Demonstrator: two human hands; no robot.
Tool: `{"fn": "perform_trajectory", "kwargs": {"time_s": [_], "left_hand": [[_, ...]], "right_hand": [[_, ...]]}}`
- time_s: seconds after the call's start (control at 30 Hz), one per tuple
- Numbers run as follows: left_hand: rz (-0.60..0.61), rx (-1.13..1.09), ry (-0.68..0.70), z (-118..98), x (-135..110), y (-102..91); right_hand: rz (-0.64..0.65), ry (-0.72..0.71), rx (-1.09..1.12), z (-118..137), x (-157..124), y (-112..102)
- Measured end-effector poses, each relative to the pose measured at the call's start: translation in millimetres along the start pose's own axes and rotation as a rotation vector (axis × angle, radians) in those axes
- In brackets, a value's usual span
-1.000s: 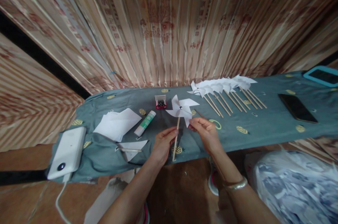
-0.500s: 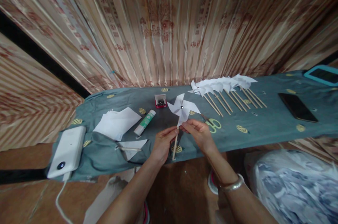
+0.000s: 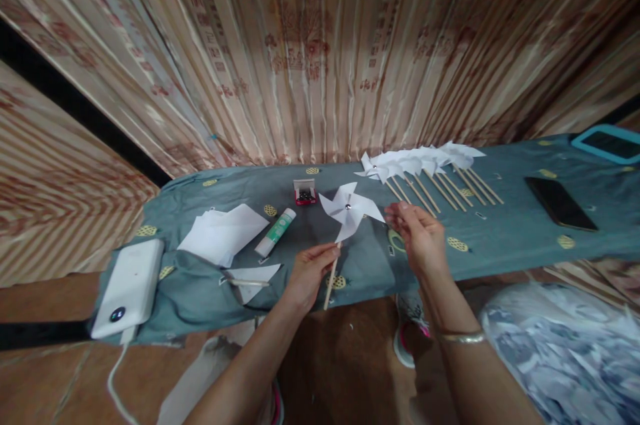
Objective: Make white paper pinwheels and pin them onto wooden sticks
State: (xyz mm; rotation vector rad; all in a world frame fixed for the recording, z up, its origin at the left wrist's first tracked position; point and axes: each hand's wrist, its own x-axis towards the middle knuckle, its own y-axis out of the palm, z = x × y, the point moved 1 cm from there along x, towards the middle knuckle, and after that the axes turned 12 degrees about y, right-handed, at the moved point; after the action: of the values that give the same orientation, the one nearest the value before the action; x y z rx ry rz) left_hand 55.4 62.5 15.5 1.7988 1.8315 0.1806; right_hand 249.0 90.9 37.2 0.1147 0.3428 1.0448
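Observation:
My left hand (image 3: 311,275) pinches the wooden stick of a white paper pinwheel (image 3: 349,206) just below its blades. The pinwheel stands nearly upright over the table, with a shiny pin head at its centre. Beside the right blade's tip is my right hand (image 3: 417,235), its fingers loosely bent and partly apart, holding nothing; whether a fingertip brushes the paper I cannot tell. Green-handled scissors (image 3: 396,240) lie partly hidden behind that hand. Left of the pinwheel are a small red box of pins (image 3: 305,193) and a glue stick (image 3: 275,233).
Several finished pinwheels (image 3: 425,161) lie in a row at the back. White paper sheets (image 3: 223,231), a paper piece with a pen-like tool (image 3: 250,282) and a white power bank (image 3: 127,288) are left. A black phone (image 3: 560,203) and blue-framed device (image 3: 613,143) lie right.
My right hand has let go of the pinwheel by the stick's top and moved right, to the blade's tip. The blades have turned slightly; my left hand keeps its hold on the stick.

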Motion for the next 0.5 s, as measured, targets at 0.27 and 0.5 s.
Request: {"fn": "perform_trajectory", "kwargs": {"time_s": [0.27, 0.5], "left_hand": [[-0.012, 0.005, -0.018, 4, 2, -3.3], [0.004, 0.025, -0.021, 4, 2, -2.4]], "right_hand": [[0.057, 0.102, -0.014, -3, -5, 13], [0.097, 0.175, -0.098, 2, -19, -1]]}}
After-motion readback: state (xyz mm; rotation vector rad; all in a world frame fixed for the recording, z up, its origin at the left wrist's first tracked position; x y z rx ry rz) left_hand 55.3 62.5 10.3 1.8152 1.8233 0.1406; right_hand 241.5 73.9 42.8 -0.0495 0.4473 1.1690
